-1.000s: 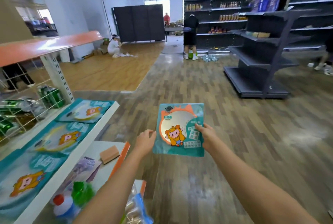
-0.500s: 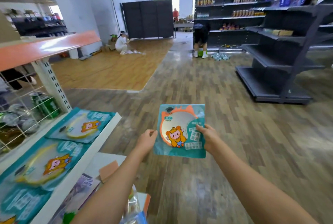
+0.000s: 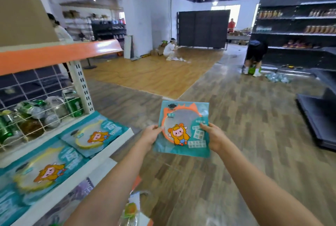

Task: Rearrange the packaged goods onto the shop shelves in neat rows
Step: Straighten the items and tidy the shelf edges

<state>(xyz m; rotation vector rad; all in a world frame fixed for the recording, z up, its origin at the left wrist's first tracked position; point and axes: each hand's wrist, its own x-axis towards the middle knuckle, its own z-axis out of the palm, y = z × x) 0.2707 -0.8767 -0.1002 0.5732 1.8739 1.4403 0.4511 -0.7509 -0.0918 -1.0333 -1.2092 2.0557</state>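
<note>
While both hands pinch it by its side edges, left hand (image 3: 151,134) and right hand (image 3: 214,137), the teal packet (image 3: 182,129) hangs in the air over the floor, right of the white shelf (image 3: 101,154) with two similar packets. It looks light, thin and floppy, with slippery film, so I think holding the edges is best.

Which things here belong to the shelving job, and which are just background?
Job: teal cartoon packet held by left hand and right hand; matching packets on white shelf.
Background: green cans behind wire grid; dark shelving; folding screen.
</note>
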